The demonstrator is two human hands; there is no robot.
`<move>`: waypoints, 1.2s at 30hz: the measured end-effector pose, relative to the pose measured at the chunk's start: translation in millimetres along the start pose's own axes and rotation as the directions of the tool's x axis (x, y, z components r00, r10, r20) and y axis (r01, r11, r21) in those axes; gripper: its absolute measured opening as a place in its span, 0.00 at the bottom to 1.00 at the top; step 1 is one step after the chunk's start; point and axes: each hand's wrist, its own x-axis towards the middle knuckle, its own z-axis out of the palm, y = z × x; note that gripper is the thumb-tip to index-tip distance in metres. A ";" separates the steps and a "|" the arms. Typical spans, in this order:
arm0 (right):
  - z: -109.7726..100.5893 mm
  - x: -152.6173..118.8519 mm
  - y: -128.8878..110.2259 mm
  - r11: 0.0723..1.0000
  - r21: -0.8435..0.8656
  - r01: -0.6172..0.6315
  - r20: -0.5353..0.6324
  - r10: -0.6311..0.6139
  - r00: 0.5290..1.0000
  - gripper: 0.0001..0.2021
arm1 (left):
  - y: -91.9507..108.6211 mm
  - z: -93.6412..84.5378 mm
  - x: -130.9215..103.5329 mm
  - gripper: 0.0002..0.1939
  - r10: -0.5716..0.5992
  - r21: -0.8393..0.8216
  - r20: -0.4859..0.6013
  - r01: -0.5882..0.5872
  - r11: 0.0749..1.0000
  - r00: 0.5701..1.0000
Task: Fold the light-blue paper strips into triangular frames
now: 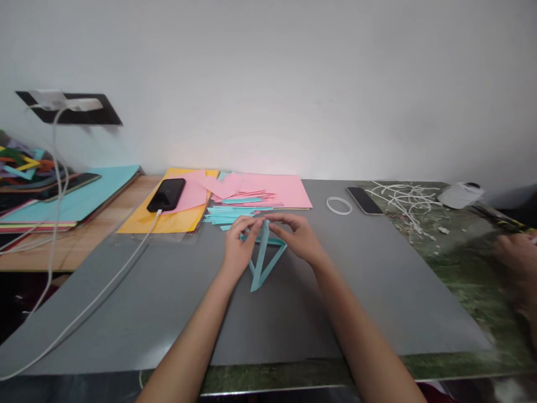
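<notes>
A light-blue paper-strip frame (260, 258), shaped like a pyramid, stands on the grey mat with its peak upward. Pinched at that peak are the fingers of my left hand (241, 243), with the thumb against the strip. From the other side my right hand (300, 238) grips the same top corner between thumb and fingertips. The far side of the frame is partly hidden by my fingers. Just behind my hands lie loose blue paper strips (230, 214) and pink paper strips (260, 197).
Pink sheets (281, 187) and a yellow folder (145, 215) lie near the wall. A charging phone (166, 195) rests there, its white cable crossing the grey mat (168, 291). At right are a white ring (339, 206), another phone (364, 200), tangled string (406, 201) and another person's hand (518, 252).
</notes>
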 end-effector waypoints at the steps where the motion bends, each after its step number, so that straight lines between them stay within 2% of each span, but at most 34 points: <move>1: 0.6 0.3 1.5 1.000 -0.011 0.005 -0.027 -0.006 1.000 0.11 | 0.9 0.3 -0.3 0.09 -0.010 -0.012 0.017 0.010 1.000 1.000; 3: 1.4 1.0 3.9 0.999 -0.033 0.028 -0.076 -0.030 0.997 0.10 | 3.5 1.2 -1.3 0.10 -0.038 -0.034 0.033 0.039 0.999 0.999; 8: 4.2 1.6 5.9 0.988 -0.115 0.107 -0.171 -0.126 0.977 0.08 | 6.2 5.7 -4.6 0.21 -0.172 -0.162 0.012 0.172 0.972 0.985; 13: 8.2 0.5 7.2 0.959 -0.199 0.203 -0.161 -0.236 0.958 0.09 | -3.7 9.8 -6.5 0.21 -0.286 -0.255 -0.011 0.274 0.927 0.958; 20: 8.0 -0.2 13.1 0.931 -0.285 0.230 -0.112 -0.270 0.956 0.13 | -12.5 10.4 -6.1 0.13 -0.174 -0.248 -0.047 0.157 0.956 0.984; 24: 8.2 0.1 15.6 0.915 -0.329 0.232 -0.119 -0.284 0.951 0.11 | -12.7 10.3 -5.9 0.11 -0.123 -0.215 -0.052 0.109 0.970 0.991; 28: 8.0 -0.2 14.2 0.903 -0.350 0.250 -0.076 -0.293 0.953 0.15 | -15.0 10.5 -5.7 0.08 -0.077 -0.172 -0.077 0.063 0.983 0.994; 31: 7.7 -0.3 13.7 0.891 -0.371 0.260 -0.059 -0.302 0.952 0.16 | -15.3 10.0 -5.3 0.08 -0.068 -0.159 -0.077 0.055 0.986 0.995; 36: 7.1 -0.6 15.1 0.888 -0.389 0.247 -0.095 -0.306 0.947 0.15 | -10.3 8.5 -5.0 0.11 -0.064 -0.122 -0.044 0.058 0.991 0.997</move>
